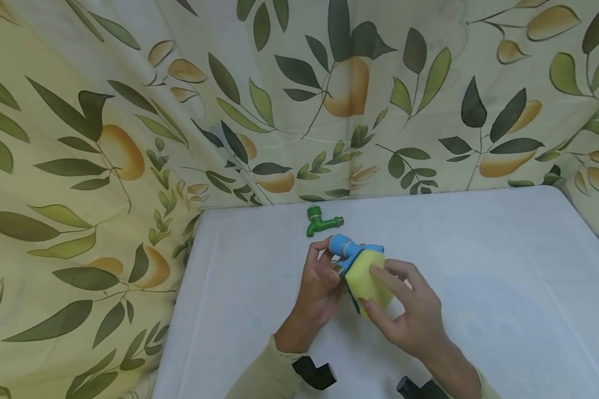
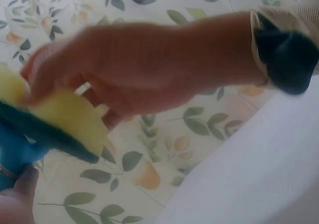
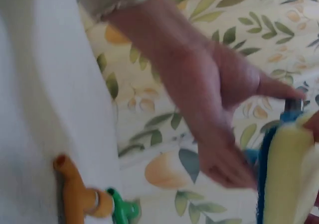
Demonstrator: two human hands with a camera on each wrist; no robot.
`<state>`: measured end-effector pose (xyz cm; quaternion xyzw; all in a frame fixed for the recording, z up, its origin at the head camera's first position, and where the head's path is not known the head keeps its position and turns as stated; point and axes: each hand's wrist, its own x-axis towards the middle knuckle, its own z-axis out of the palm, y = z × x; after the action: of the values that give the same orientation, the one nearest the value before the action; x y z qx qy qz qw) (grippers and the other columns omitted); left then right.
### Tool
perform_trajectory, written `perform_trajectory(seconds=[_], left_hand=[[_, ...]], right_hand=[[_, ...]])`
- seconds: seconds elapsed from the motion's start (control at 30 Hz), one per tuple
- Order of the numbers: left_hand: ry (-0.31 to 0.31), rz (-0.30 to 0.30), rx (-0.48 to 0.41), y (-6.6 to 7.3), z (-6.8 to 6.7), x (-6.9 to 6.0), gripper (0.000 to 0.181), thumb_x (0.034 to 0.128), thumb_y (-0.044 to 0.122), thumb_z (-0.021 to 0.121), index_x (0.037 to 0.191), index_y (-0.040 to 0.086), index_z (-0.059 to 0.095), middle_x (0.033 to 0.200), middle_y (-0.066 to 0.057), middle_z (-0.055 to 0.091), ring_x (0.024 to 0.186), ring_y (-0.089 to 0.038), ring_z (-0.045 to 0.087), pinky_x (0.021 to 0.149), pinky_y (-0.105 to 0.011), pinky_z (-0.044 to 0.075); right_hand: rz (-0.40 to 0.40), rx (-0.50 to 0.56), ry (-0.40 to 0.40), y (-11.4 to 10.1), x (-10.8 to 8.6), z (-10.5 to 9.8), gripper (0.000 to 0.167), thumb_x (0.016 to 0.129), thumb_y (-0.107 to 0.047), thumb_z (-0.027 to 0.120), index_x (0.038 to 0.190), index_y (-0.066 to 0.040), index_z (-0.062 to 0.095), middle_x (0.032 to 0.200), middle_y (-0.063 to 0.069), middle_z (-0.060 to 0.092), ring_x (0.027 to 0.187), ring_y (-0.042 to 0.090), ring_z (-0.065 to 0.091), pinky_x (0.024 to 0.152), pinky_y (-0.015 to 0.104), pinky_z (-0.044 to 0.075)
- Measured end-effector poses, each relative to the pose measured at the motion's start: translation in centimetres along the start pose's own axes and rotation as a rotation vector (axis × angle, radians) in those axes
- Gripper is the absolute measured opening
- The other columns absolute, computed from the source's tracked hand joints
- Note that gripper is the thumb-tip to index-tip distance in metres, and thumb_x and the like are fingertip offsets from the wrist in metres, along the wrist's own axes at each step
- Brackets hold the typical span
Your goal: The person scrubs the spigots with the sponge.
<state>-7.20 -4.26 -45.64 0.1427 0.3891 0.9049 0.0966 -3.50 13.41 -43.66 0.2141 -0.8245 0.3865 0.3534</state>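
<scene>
A blue plastic tap (image 1: 346,246) is gripped in my left hand (image 1: 319,291), its ribbed end up by the fingertips. Against the tap lies a sponge (image 1: 366,280), yellow with a dark scouring side facing the tap. My right hand (image 1: 414,310) holds the sponge between thumb and fingers on the yellow side. In the left wrist view, my right hand (image 2: 114,69) reaches over the sponge (image 2: 70,112), with the tap (image 2: 15,149) below it. The right wrist view shows my left hand (image 3: 199,94) behind the sponge (image 3: 286,174); most of the tap is hidden there.
A green tap (image 1: 324,223) lies on the white table (image 1: 504,277) near its back edge, beyond my hands. Beside the green tap (image 3: 124,209), an orange tap (image 3: 79,194) appears in the right wrist view. Leaf-patterned cloth (image 1: 105,221) hangs behind and left.
</scene>
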Motion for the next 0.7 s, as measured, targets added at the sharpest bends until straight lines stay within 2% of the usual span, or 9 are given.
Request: perform_trajectory(seconds=[0.13, 0.27, 0.37, 0.43, 0.5, 0.53, 0.6, 0.7], left_hand=[[0.008, 0.008, -0.015, 0.1, 0.3, 0.1, 0.084, 0.0770, 0.050, 0.087, 0.136, 0.016, 0.037, 0.133, -0.003, 0.049, 0.118, -0.014, 0.059, 0.101, -0.025, 0.052], [-0.013, 0.025, -0.019, 0.1, 0.2, 0.0, 0.082, 0.0802, 0.048, 0.085, 0.137, 0.015, 0.036, 0.134, -0.004, 0.048, 0.121, -0.016, 0.060, 0.102, -0.025, 0.052], [-0.053, 0.038, -0.020, 0.3, 0.0, -0.1, 0.085, 0.0820, 0.047, 0.084, 0.140, 0.013, 0.033, 0.136, -0.007, 0.047, 0.129, -0.024, 0.058, 0.107, -0.028, 0.051], [-0.083, 0.035, -0.017, 0.4, -0.2, -0.1, 0.087, 0.0830, 0.046, 0.084, 0.143, 0.012, 0.032, 0.137, -0.008, 0.046, 0.133, -0.028, 0.056, 0.109, -0.030, 0.049], [-0.105, 0.027, -0.023, 0.5, -0.3, -0.1, 0.089, 0.0830, 0.045, 0.084, 0.145, 0.010, 0.030, 0.138, -0.009, 0.045, 0.135, -0.031, 0.055, 0.110, -0.032, 0.048], [-0.117, 0.026, -0.024, 0.5, -0.3, 0.0, 0.091, 0.0833, 0.043, 0.084, 0.147, 0.009, 0.029, 0.138, -0.009, 0.044, 0.135, -0.032, 0.055, 0.111, -0.032, 0.048], [-0.138, 0.015, -0.021, 0.6, -0.4, 0.0, 0.093, 0.0837, 0.043, 0.084, 0.149, 0.009, 0.027, 0.139, -0.009, 0.044, 0.135, -0.031, 0.055, 0.110, -0.032, 0.048], [-0.168, 0.009, -0.005, 0.7, -0.5, 0.1, 0.097, 0.0840, 0.041, 0.084, 0.153, 0.008, 0.024, 0.141, -0.009, 0.044, 0.136, -0.029, 0.054, 0.109, -0.030, 0.049]], right_hand=[[-0.073, -0.111, 0.063, 0.1, 0.4, 0.0, 0.050, 0.096, -0.052, 0.058, 0.111, -0.008, 0.076, 0.102, 0.017, 0.068, 0.086, 0.029, 0.061, 0.072, 0.029, 0.042], [-0.137, -0.149, 0.113, 0.1, 0.5, 0.0, 0.045, 0.096, -0.047, 0.059, 0.106, -0.007, 0.077, 0.097, 0.019, 0.066, 0.077, 0.030, 0.057, 0.068, 0.036, 0.039], [-0.115, -0.186, 0.149, 0.5, 0.7, -0.4, 0.044, 0.095, -0.045, 0.059, 0.106, -0.006, 0.077, 0.096, 0.022, 0.065, 0.076, 0.033, 0.056, 0.067, 0.039, 0.039], [-0.038, -0.212, 0.159, 0.8, 0.8, -0.6, 0.047, 0.094, -0.047, 0.059, 0.110, -0.006, 0.076, 0.099, 0.024, 0.064, 0.080, 0.036, 0.058, 0.072, 0.033, 0.042], [0.045, -0.218, 0.152, 1.1, 0.7, -0.9, 0.053, 0.093, -0.051, 0.058, 0.114, -0.004, 0.075, 0.101, 0.025, 0.064, 0.085, 0.035, 0.059, 0.079, 0.019, 0.044], [0.060, -0.212, 0.150, 1.2, 0.6, -1.0, 0.055, 0.093, -0.052, 0.058, 0.114, -0.004, 0.075, 0.100, 0.024, 0.064, 0.085, 0.034, 0.059, 0.080, 0.014, 0.043], [0.046, -0.190, 0.130, 1.3, 0.5, -1.1, 0.058, 0.093, -0.055, 0.058, 0.113, -0.004, 0.075, 0.100, 0.023, 0.064, 0.083, 0.030, 0.058, 0.080, 0.009, 0.042], [-0.008, -0.170, 0.106, 1.5, 0.3, -1.1, 0.058, 0.093, -0.055, 0.058, 0.111, -0.003, 0.076, 0.099, 0.021, 0.064, 0.081, 0.028, 0.056, 0.076, 0.014, 0.043]])
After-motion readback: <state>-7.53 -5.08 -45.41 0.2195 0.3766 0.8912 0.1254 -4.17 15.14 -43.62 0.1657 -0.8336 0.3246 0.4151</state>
